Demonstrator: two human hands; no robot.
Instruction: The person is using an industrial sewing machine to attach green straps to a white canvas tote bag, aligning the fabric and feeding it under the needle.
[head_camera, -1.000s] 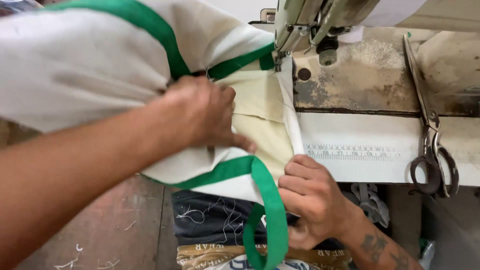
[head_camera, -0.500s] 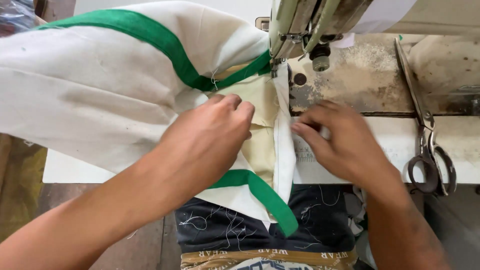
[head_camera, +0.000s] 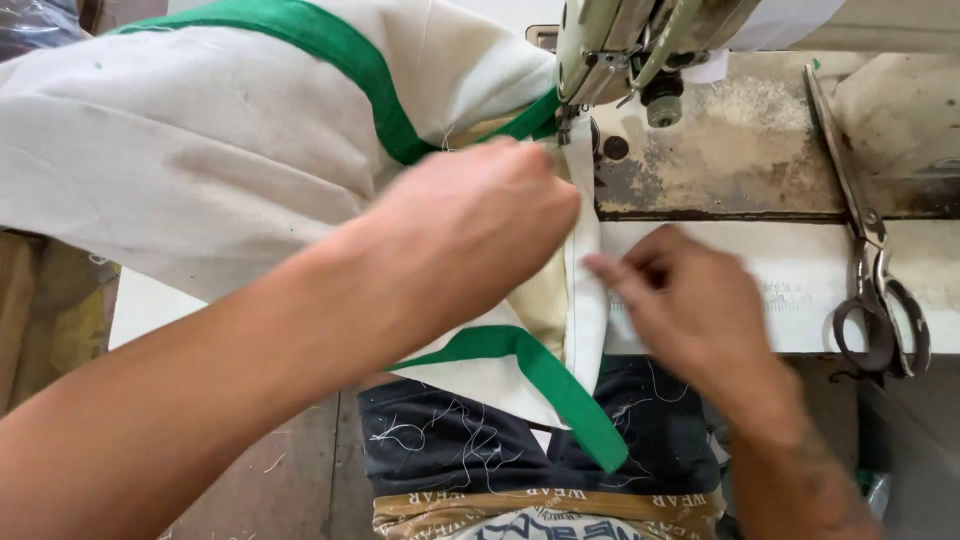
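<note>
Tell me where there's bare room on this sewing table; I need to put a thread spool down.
The worn machine bed is bare between the needle head and the scissors. The pale table strip between the right hand and the scissors' handles is free too. It is crowded by the needle, where the left hand presses the cream fabric with green trim.

Sewing workshop: worn industrial sewing machine (head_camera: 640, 50), scissors (head_camera: 870, 260), thread-littered floor (head_camera: 290, 480).

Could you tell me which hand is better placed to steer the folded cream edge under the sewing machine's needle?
Probably the left hand: it lies on the cream fabric beside the sewing machine head. The right hand pinches the folded edge lower down.
</note>
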